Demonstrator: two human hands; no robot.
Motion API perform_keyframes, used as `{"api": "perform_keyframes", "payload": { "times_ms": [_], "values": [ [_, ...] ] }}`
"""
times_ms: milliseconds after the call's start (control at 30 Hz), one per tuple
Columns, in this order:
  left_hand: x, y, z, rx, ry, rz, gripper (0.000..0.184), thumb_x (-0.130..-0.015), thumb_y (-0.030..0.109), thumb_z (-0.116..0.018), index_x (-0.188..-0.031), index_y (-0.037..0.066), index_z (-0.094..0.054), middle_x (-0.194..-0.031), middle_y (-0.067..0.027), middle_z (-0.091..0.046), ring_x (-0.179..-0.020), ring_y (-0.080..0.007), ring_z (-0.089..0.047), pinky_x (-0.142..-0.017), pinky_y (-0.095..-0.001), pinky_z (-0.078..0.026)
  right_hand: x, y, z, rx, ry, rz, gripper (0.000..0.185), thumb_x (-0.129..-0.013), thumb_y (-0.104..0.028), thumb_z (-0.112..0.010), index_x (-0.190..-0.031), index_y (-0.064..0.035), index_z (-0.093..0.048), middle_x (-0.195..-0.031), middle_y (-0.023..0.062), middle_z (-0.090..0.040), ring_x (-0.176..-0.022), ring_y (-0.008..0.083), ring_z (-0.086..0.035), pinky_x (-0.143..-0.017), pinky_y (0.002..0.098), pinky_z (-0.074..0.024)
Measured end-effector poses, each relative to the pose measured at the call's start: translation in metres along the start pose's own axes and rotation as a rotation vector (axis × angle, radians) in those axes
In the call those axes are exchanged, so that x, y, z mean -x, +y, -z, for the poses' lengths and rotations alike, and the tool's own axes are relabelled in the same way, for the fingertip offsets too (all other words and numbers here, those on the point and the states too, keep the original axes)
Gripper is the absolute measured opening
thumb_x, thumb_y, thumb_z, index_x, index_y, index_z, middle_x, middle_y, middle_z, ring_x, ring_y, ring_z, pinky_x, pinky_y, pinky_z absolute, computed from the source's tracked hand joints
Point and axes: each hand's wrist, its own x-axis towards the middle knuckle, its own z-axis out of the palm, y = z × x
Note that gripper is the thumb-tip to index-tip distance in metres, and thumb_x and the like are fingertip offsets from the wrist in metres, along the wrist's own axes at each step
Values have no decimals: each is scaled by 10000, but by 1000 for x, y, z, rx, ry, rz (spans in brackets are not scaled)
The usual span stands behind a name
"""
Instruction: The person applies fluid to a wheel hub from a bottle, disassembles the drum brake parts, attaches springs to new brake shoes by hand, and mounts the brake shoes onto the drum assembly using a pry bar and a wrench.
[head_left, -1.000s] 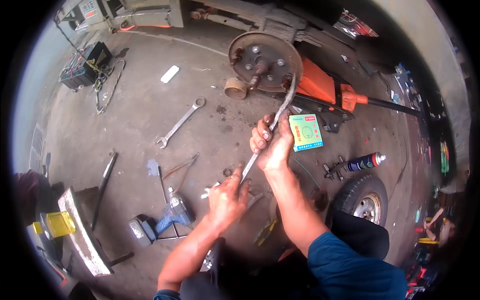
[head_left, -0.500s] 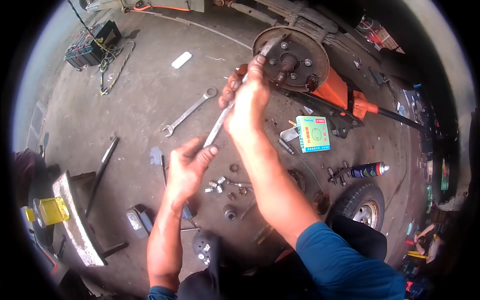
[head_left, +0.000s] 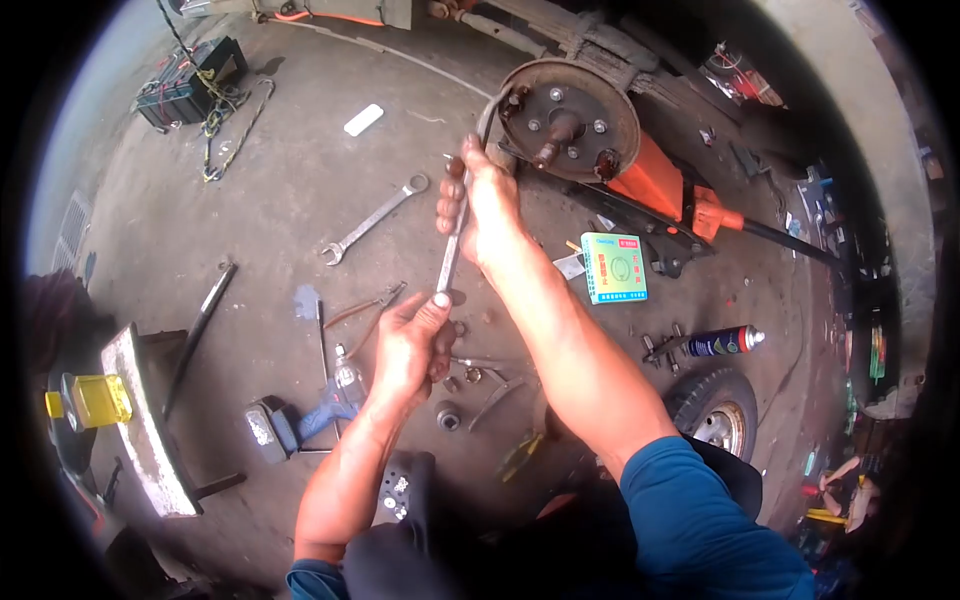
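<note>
A long metal bar (head_left: 455, 245) slants up from my hands, its curved upper end at the left edge of the round rusty backing plate (head_left: 622, 125). My left hand (head_left: 412, 345) is closed round the bar's lower end. Farther up, my right hand (head_left: 478, 205) grips the same bar, fingers wrapped round it. The plate carries several studs and a central spindle (head_left: 562, 130). Whether the bar's tip touches the plate or a part on it, I cannot tell.
An orange jack (head_left: 655, 185) stands beside the plate. On the floor lie a wrench (head_left: 375, 220), a green box (head_left: 615, 268), a spray can (head_left: 725, 341), a blue power tool (head_left: 325, 415) and a wheel (head_left: 720, 420). A wooden stool (head_left: 150, 425) holds a yellow bottle (head_left: 100, 401).
The bar's upper end has gone from the plate's lower right, across its top, to its left edge. Both hands have shifted left with it, the left lately back a little right.
</note>
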Motion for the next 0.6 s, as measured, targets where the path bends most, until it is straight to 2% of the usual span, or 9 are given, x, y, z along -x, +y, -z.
{"api": "perform_keyframes", "payload": {
  "times_ms": [33,133,200,267,333,400,467,533,600],
  "values": [
    [2,1,-2,-15,21,4,344,-950,296,-612,-1059,-30,-619,-578,-16,-480,-387,-70,-342,-351,-231,-269,3,0,-3,43,33,-19,354,-985,-431,-497,-826,-117,-459,-576,-12,-448,-410,109,-389,-379,294,-318],
    [12,6,-11,-59,31,-25,351,-948,305,-612,-1053,-30,-620,-558,-1,-460,-394,-69,-353,-352,-241,-265,4,-4,-6,6,76,-49,349,-986,-429,-495,-824,-123,-455,-568,-16,-437,-411,104,-381,-378,286,-313],
    [15,13,-18,-85,23,-55,350,-947,310,-614,-1044,-26,-624,-548,12,-449,-401,-67,-362,-354,-245,-265,13,-16,-6,-25,-23,28,331,-995,-411,-485,-833,-124,-448,-579,-15,-432,-420,95,-377,-382,276,-299],
    [25,26,-35,-129,49,-43,285,-945,297,-627,-884,20,-605,-548,45,-434,-431,-46,-351,-380,-241,-268,22,-35,-7,-53,-68,25,329,-996,-411,-481,-835,-126,-446,-577,-20,-425,-422,95,-371,-390,271,-291],
    [22,13,-37,-173,1,-128,272,-952,278,-625,-838,36,-577,-563,42,-435,-480,-39,-357,-418,-239,-279,33,-38,0,-84,-46,53,349,-990,-438,-485,-835,-128,-450,-567,-26,-408,-429,96,-367,-397,265,-282],
    [20,10,-29,-457,-30,-299,284,-948,249,-622,-1017,-26,-617,-612,-47,-545,-573,-137,-495,-545,-343,-424,38,-37,24,-208,-301,145,361,-989,-482,-461,-857,-146,-479,-587,-19,-401,-448,97,-363,-403,261,-295],
    [20,10,-25,-660,5,-387,316,-936,246,-629,-1091,-29,-616,-675,-131,-616,-630,-196,-560,-623,-397,-462,39,-36,25,-249,-338,191,405,-1009,-483,-411,-892,-116,-537,-601,-36,-369,-475,89,-344,-402,244,-283],
    [9,9,-15,-573,39,-281,320,-928,256,-636,-1072,-29,-619,-731,-193,-637,-657,-225,-582,-646,-411,-468,25,-27,22,-278,-366,218,350,-1001,-471,-431,-860,-152,-456,-581,-27,-392,-452,98,-381,-398,268,-292],
    [3,18,-9,-462,53,-207,371,-928,269,-650,-1072,-70,-608,-744,-121,-632,-639,-190,-562,-622,-373,-472,6,-20,6,-239,-312,154,344,-999,-459,-450,-862,-143,-442,-572,-23,-395,-444,97,-374,-398,270,-288]
  ]
}}
